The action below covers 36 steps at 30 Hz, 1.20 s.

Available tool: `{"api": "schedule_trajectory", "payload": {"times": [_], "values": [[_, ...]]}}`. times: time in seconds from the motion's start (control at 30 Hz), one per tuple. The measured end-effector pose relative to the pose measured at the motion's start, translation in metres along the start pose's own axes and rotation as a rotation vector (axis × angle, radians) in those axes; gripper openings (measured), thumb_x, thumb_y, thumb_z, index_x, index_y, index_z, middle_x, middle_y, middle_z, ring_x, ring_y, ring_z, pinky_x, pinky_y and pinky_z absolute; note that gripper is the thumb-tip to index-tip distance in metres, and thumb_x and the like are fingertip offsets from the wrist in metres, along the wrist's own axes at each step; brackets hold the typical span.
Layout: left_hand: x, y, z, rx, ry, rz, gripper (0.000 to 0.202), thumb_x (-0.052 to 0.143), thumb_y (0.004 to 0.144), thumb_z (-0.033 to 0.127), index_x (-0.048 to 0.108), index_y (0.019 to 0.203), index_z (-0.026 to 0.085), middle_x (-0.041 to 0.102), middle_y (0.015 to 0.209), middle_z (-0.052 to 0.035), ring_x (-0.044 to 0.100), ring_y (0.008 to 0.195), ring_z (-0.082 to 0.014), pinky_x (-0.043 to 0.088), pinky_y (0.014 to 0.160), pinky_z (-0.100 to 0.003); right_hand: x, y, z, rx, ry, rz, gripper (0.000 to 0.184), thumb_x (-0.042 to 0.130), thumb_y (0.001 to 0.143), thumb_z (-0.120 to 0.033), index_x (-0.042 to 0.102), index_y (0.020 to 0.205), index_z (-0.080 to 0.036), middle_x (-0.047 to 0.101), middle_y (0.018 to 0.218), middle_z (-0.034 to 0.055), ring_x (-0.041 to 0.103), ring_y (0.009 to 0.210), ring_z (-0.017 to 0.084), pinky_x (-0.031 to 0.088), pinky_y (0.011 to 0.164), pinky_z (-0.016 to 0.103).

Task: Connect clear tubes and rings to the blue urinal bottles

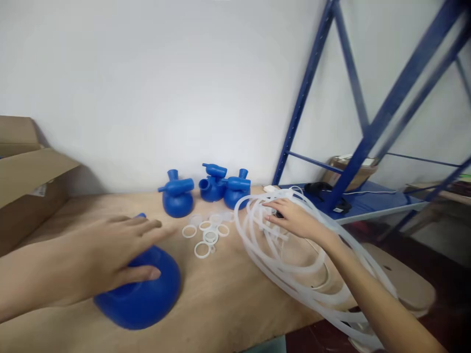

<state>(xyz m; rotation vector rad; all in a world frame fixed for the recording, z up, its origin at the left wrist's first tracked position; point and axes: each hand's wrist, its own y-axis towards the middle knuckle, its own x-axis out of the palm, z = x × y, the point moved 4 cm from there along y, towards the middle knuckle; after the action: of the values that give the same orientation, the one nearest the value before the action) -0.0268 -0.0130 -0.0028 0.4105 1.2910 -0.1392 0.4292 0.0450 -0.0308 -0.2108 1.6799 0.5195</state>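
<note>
My left hand (106, 250) is stretched over a round blue plastic vessel (154, 299) at the front left, its fingers apart. The thumb lies over the vessel's top; whether it touches cannot be made out. My right hand (294, 218) reaches into a loose coil of translucent white tubing (265, 260), fingers extended over small clear plastic fittings (275, 234). No object shows clearly in its grasp. Between the hands lie several white and clear rings (202, 250) on the wooden table (221, 299).
Several blue vessels with spouts (177, 201) stand at the back near the wall. An open cardboard box (37, 196) is at the left. On the right stand a blue metal rack (353, 206) and a stool (408, 279); the tubing hangs past the table's edge.
</note>
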Motion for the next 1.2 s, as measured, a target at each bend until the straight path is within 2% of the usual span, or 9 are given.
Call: {"api": "schedule_trajectory", "payload": {"times": [0.1, 0.2, 0.33, 0.43, 0.5, 0.67, 0.77, 1.0, 1.2], "values": [[-0.005, -0.04, -0.032, -0.081, 0.124, 0.022, 0.078, 0.053, 0.075, 0.085, 0.057, 0.145, 0.051, 0.062, 0.15, 0.0019, 0.057, 0.138, -0.0387, 0.048, 0.111, -0.057, 0.016, 0.007, -0.055, -0.084, 0.057, -0.157, 0.059, 0.05, 0.1, -0.064, 0.064, 0.144, -0.029, 0.066, 0.141, 0.0128, 0.056, 0.137, 0.037, 0.042, 0.116, 0.056], [0.013, -0.066, -0.049, -0.299, 0.048, 0.178, 0.088, 0.052, 0.077, 0.085, 0.043, 0.155, 0.044, 0.059, 0.153, -0.0035, 0.06, 0.134, -0.0385, 0.053, 0.108, -0.053, 0.045, 0.01, -0.079, -0.141, 0.051, -0.327, 0.071, 0.062, 0.092, -0.068, 0.053, 0.154, -0.036, 0.056, 0.154, 0.0133, 0.048, 0.146, 0.041, 0.042, 0.115, 0.062], [0.037, -0.076, -0.051, -0.415, -0.133, 0.296, 0.089, 0.056, 0.078, 0.083, 0.041, 0.155, 0.041, 0.062, 0.149, -0.0046, 0.064, 0.128, -0.0403, 0.057, 0.102, -0.051, 0.075, 0.018, -0.077, -0.148, -0.153, -0.289, 0.072, 0.079, 0.08, -0.032, 0.059, 0.15, -0.033, 0.056, 0.153, 0.0175, 0.049, 0.144, 0.048, 0.039, 0.114, 0.071], [0.036, -0.065, -0.05, -0.358, -0.188, 0.262, 0.089, 0.063, 0.076, 0.081, 0.047, 0.152, 0.038, 0.06, 0.152, -0.005, 0.062, 0.132, -0.0411, 0.055, 0.106, -0.05, 0.083, 0.026, -0.087, -0.125, -0.294, -0.094, 0.058, 0.065, 0.083, -0.006, 0.068, 0.14, -0.019, 0.05, 0.157, 0.0245, 0.04, 0.149, 0.051, 0.032, 0.118, 0.074], [0.031, -0.052, -0.05, -0.309, -0.213, 0.213, 0.088, 0.066, 0.076, 0.079, 0.05, 0.151, 0.036, 0.057, 0.156, -0.0051, 0.059, 0.136, -0.0404, 0.052, 0.111, -0.05, 0.088, 0.033, -0.111, -0.211, -0.19, -0.018, 0.059, 0.059, 0.089, -0.007, 0.062, 0.147, -0.018, 0.041, 0.165, 0.0223, 0.03, 0.156, 0.049, 0.026, 0.123, 0.072], [0.034, -0.018, -0.041, -0.219, -0.309, 0.125, 0.09, 0.07, 0.08, 0.073, 0.047, 0.155, 0.029, 0.05, 0.161, -0.0079, 0.053, 0.142, -0.0381, 0.046, 0.117, -0.05, 0.119, 0.06, -0.187, -0.279, 0.547, -0.2, 0.111, 0.079, 0.082, -0.06, 0.012, 0.168, -0.044, 0.021, 0.175, 0.0055, 0.019, 0.161, 0.044, 0.031, 0.124, 0.07], [0.043, -0.001, -0.031, -0.177, -0.366, 0.121, 0.087, 0.069, 0.083, 0.069, 0.045, 0.155, 0.027, 0.049, 0.162, -0.0091, 0.053, 0.142, -0.0374, 0.047, 0.117, -0.05, 0.139, 0.074, -0.216, -0.206, 0.863, -0.231, 0.127, 0.083, 0.072, -0.068, 0.007, 0.169, -0.039, 0.019, 0.176, 0.0092, 0.019, 0.161, 0.041, 0.028, 0.128, 0.064], [0.044, 0.024, -0.02, -0.098, -0.326, 0.271, 0.069, 0.075, 0.079, 0.061, 0.061, 0.135, 0.023, 0.067, 0.138, -0.011, 0.065, 0.124, -0.0345, 0.053, 0.107, -0.048, 0.158, 0.075, -0.221, -0.219, 1.049, -0.131, 0.135, 0.084, 0.074, -0.058, -0.003, 0.17, -0.02, 0.009, 0.176, 0.0172, 0.012, 0.163, 0.037, 0.018, 0.131, 0.059], [0.051, 0.028, -0.024, -0.046, -0.147, 0.452, 0.066, 0.073, 0.085, 0.061, 0.058, 0.136, 0.022, 0.069, 0.127, -0.0114, 0.069, 0.111, -0.0315, 0.056, 0.095, -0.046, 0.16, 0.076, -0.22, -0.249, 0.945, -0.083, 0.107, 0.082, 0.079, -0.055, 0.03, 0.166, -0.021, 0.029, 0.172, 0.0139, 0.016, 0.162, 0.038, 0.02, 0.13, 0.062]]}}
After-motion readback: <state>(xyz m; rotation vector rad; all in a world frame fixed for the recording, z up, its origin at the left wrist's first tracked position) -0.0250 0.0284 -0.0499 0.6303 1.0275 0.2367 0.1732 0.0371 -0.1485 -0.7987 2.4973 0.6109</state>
